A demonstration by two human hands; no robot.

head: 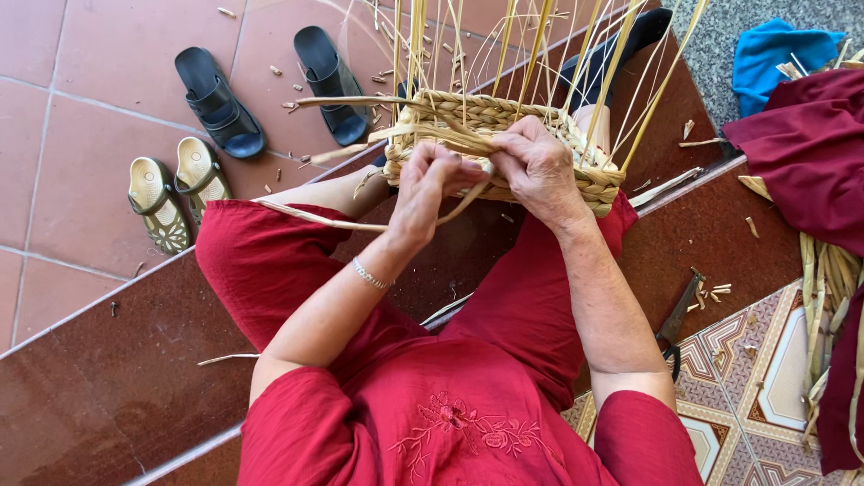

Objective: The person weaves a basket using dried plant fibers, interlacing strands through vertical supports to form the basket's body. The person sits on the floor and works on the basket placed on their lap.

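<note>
A half-woven straw basket point(589, 171) rests on my knees, with a braided rim and several long upright straw stakes rising from it. My left hand point(423, 193) pinches a flat straw strand point(310, 216) that trails off to the left across my red-clothed thigh. My right hand point(538, 166) grips the basket's near rim and presses the weave beside the left hand. Both hands touch at the near wall of the basket. A thin bracelet sits on my left wrist.
Black sandals point(220, 103) and a pale pair of slippers point(171, 193) lie on the tiled floor at upper left. Scissors point(675, 324) lie on the step at right. Dark red cloth point(810, 144), blue cloth point(778, 49) and a straw bundle point(823, 297) sit at right.
</note>
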